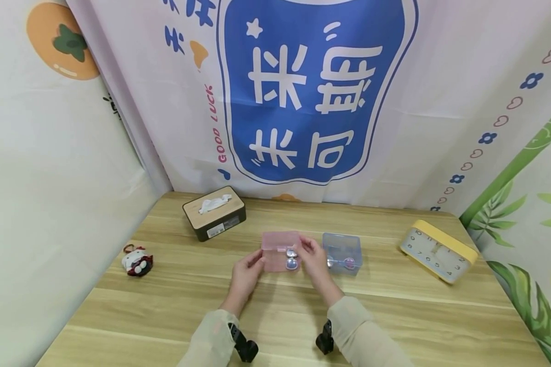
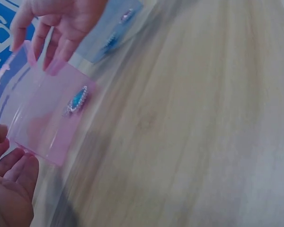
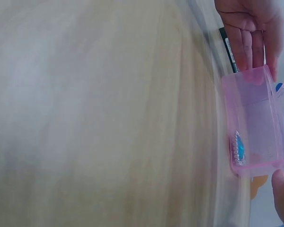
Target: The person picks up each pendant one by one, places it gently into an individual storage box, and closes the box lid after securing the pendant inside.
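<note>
A translucent pink box [image 1: 273,261] with its lid raised is between both hands. My left hand [image 1: 245,278] holds its left end, thumb at the upper edge. At the right end, my right hand [image 1: 315,262] grips the box between thumb and fingers. Inside, at the right, lie two shiny round ornaments [image 1: 291,264]; in the left wrist view one shows as a blue gem [image 2: 77,99] with a beaded rim. Just right of my right hand stands a translucent blue box [image 1: 342,247], holding more round ornaments, one of them pinkish [image 1: 349,263].
On the wooden table [image 1: 174,306], a tissue box [image 1: 214,211] stands at the back left and a small red-and-white figure [image 1: 137,261] at the left edge. A yellow clock [image 1: 438,252] leans at the right. A printed cloth [image 1: 183,127] hangs behind.
</note>
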{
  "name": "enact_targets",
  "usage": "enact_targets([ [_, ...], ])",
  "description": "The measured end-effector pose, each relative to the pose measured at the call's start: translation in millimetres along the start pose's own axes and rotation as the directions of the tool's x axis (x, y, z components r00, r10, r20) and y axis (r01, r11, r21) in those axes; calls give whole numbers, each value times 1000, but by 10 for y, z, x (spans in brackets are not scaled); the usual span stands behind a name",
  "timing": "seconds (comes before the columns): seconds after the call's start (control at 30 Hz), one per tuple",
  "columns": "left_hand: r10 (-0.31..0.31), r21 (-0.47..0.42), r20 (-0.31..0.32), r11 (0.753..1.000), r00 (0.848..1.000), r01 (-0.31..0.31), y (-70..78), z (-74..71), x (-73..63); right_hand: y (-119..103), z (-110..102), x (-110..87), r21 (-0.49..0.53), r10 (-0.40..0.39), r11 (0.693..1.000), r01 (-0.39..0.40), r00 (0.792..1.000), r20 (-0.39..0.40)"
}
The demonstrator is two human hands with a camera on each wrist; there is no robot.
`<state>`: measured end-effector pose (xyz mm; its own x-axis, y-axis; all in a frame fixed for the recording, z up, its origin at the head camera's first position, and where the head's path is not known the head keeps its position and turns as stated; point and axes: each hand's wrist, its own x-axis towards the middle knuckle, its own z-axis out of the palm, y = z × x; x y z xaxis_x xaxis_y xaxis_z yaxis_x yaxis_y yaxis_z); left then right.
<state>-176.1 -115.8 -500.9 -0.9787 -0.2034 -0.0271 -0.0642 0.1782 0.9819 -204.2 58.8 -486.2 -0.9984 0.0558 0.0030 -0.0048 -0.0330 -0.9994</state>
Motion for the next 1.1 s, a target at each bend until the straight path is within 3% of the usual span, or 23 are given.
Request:
enact_targets([
  [0.13, -57, -145, 5, 988, 998, 57, 39, 7, -6, 25, -11, -25, 8, -1, 1000, 1, 1000, 3],
  [0.23, -57, -201, 18, 978, 998, 59, 68, 21, -9, 38, -18, -49, 25, -4, 1000, 4, 1000, 11],
  [0.63, 50, -77, -3, 996, 999, -50, 67, 45, -18, 113, 15, -97, 68, 11, 998, -9, 999, -32],
  [1.1, 88, -31, -10, 996, 996, -88, 36, 42, -20, 201, 31, -154, 118, 14, 993, -7, 998, -60],
])
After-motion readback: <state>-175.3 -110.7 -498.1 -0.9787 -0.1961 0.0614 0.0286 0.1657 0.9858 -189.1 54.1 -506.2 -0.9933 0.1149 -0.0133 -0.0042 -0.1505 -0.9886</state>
